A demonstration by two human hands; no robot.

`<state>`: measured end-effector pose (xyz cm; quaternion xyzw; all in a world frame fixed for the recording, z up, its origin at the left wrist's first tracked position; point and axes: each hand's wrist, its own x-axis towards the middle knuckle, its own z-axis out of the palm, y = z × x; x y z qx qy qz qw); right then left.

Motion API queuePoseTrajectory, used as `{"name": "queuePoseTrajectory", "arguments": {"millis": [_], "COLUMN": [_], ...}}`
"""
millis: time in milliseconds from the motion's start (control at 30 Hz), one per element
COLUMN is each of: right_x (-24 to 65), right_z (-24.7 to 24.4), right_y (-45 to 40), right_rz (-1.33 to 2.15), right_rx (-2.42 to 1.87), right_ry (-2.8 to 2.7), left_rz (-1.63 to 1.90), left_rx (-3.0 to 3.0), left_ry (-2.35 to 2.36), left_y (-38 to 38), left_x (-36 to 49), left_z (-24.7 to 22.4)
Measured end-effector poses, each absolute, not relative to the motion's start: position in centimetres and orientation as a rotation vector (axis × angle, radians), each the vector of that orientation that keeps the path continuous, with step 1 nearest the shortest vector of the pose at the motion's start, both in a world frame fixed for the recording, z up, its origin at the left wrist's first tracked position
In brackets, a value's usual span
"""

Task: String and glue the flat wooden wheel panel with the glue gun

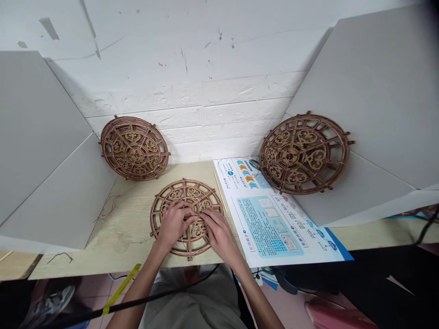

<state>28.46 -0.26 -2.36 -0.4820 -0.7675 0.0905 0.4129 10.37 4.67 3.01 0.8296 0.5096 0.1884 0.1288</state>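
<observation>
My left hand (173, 225) and right hand (219, 233) are pressing on the wheel | my fingers (188, 215) are touching it, grasp unclear | wooden wheel (187, 193) is lying on the worktop (120, 228), lower centre of frame

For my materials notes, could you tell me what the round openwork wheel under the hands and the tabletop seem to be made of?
The round openwork wheel looks like thin plywood, given its pale wood faces and dark, scorched-looking cut edges, apparently unpainted. The tabletop looks like wood-grain laminate, with pale, even streaks, though solid wood remains possible.
</observation>
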Motion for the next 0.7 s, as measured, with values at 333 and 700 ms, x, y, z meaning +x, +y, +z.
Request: {"name": "queuePoseTrajectory", "arguments": {"millis": [333,700], "right_x": [28.3,28.2], "right_z": [-2.5,-2.4], "right_y": [-0.4,-0.3], "right_rz": [0.22,0.215], "right_rx": [-1.214,-1.244], "right_ry": [-1.933,-1.895], "left_rz": [0.541,0.514], "left_rx": [2.446,2.434], "left_ry": [1.549,1.592], "left_y": [3.8,3.8], "left_x": [10.9,11.2], "left_z": [2.9,3.2]}}
